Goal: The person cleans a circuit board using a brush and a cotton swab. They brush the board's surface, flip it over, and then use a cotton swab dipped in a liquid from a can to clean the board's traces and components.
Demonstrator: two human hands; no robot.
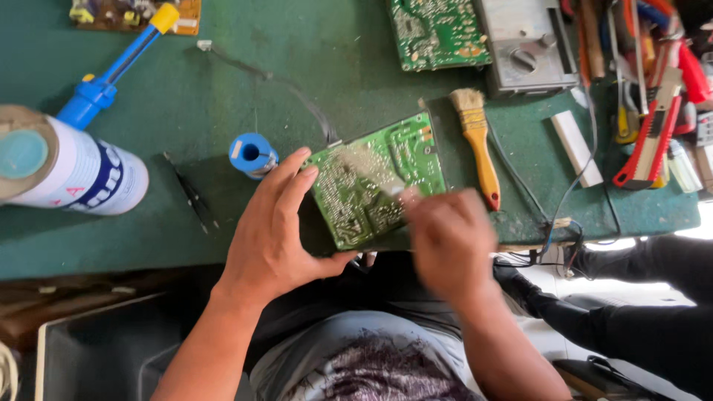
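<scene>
1. Circuit board (379, 178), green, solder side up, lies tilted at the near edge of the green bench (312, 67), between both hands.
2. Left hand (271, 230) clasps its left edge, fingers spread wide along the rim.
3. Right hand (445, 238) is blurred; it seems to pinch a small pale brush (371, 169) on the board, though I cannot tell for sure.
4. Board looks light, stiff and fragile: best held by its edges.
5. A yellow-handled brush (475, 141) lies just beside it.
</scene>
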